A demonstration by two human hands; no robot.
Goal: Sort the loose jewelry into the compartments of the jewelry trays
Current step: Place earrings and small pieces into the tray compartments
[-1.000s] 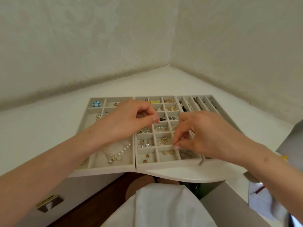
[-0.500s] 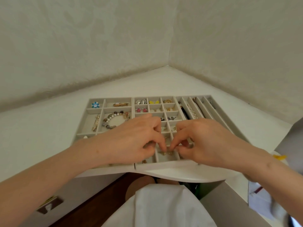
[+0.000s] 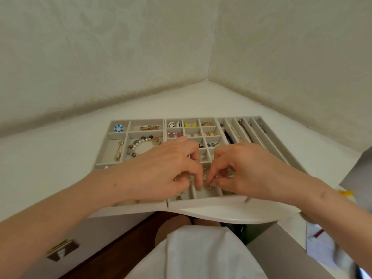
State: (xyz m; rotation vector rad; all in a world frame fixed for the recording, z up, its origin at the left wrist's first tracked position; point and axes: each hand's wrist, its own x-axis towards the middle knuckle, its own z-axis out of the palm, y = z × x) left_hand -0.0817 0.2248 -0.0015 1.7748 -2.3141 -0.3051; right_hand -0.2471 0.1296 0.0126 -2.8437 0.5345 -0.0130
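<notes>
Starting at the left tray (image 3: pixel 126 137), a bead bracelet (image 3: pixel 141 144) and a gold bar pin (image 3: pixel 119 151) lie in its large compartments. Over its near right corner reaches the left hand (image 3: pixel 159 170), its fingers (image 3: pixel 197 176) curled with tips down in a near-row cell of the middle tray (image 3: pixel 201 200); whether they grip anything I cannot tell. Just beside them sits the small gold piece (image 3: pixel 209 187), and the right hand (image 3: pixel 255 170) has thumb and forefinger pressed together on it. It looks light, stiff, tiny and slippery, with thin parts that may bend, so pinch its body and lift straight up over the low dividers. Room is tight, since neighbouring cells hold other pieces. Further right stands the long-slot tray (image 3: pixel 261 135). All three trays sit at the near edge of the worktop (image 3: pixel 241 214), so a dropped piece could roll off
</notes>
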